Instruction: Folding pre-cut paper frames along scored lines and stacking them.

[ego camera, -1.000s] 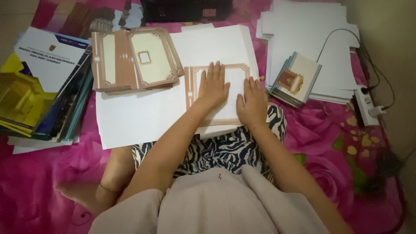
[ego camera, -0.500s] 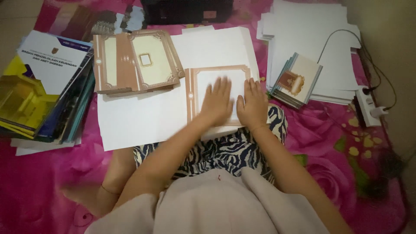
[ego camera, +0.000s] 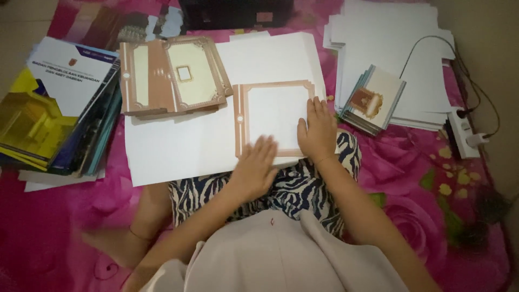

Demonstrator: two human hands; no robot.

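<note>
Both hands press flat on 1 brown-bordered card [ego camera: 273, 116]: left hand [ego camera: 254, 170] and right hand [ego camera: 318, 130], fingers spread, gripping nothing. It looks light, thin, bendable; best lifted by an edge.

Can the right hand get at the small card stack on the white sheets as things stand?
Probably yes: the right hand lies flat on the bordered card, the small card stack sits just beside it, with nothing between them.

Dim indoor light, soft & uneven. Floor covered w/ a bright pink floral cloth [ego camera: 432, 178], green & yellow flower prints on the right. Bare beige floor [ego camera: 24, 21] shows top left; plain beige wall [ego camera: 486, 32] at right. White power strip [ego camera: 459, 135] w/ dark cable lies by the wall.
</note>
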